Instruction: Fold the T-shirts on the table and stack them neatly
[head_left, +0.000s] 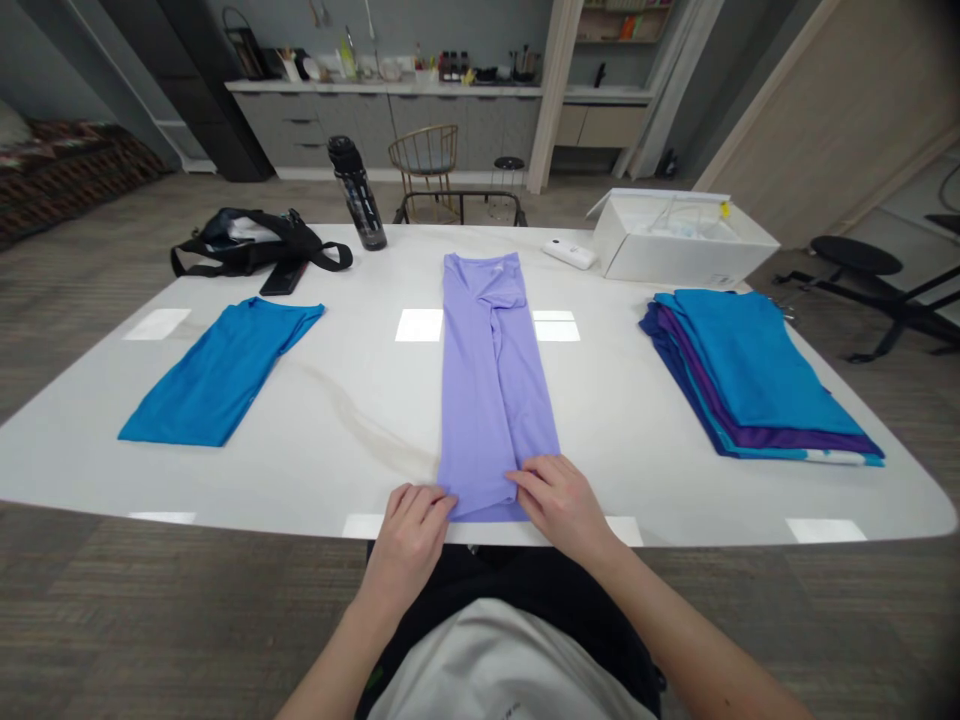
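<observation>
Left grip [452, 497]: fingertips pinched on lower-left corner of lilac garment [480, 380]; right grip [513, 481]: thumb and fingers pinching its hem, lower centre | garment extends from both grips toward upper centre, on white worktop [360, 400] | folded lengthwise, narrow, slightly creased

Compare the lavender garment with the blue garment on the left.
The lavender garment lies straight before the person, both hands at its near end; the blue garment lies slanted, untouched. The lavender garment looks longer and creased; the blue garment looks shorter and smoother. Both lie flat on the white table.
</observation>
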